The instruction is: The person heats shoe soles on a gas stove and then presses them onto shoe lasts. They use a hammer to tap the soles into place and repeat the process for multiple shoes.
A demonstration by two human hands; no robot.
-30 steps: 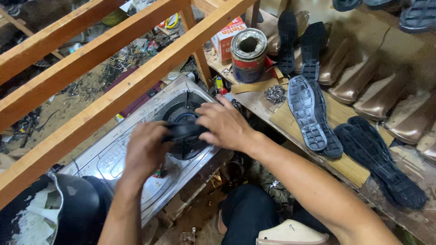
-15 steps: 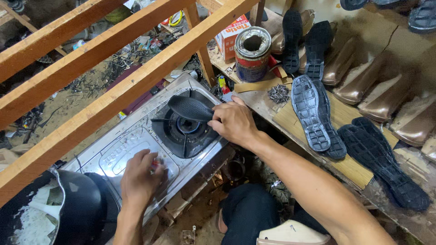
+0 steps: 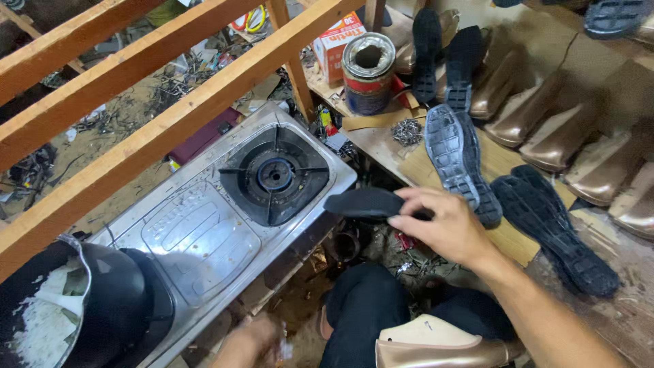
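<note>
At bottom centre, your left hand (image 3: 255, 344) is blurred; I cannot tell its grip. Mid-frame, your right hand (image 3: 446, 225) pinches the flat black rubber sole (image 3: 364, 203) beside the steel gas stove (image 3: 204, 232); loosen and it may drop onto the burner (image 3: 276, 174).

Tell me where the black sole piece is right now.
In the head view, the right hand holds the black sole piece just right of the gas stove, off its burner.

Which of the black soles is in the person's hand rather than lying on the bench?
The small plain black sole held by the right hand beside the stove; the others lie on the bench.
</note>
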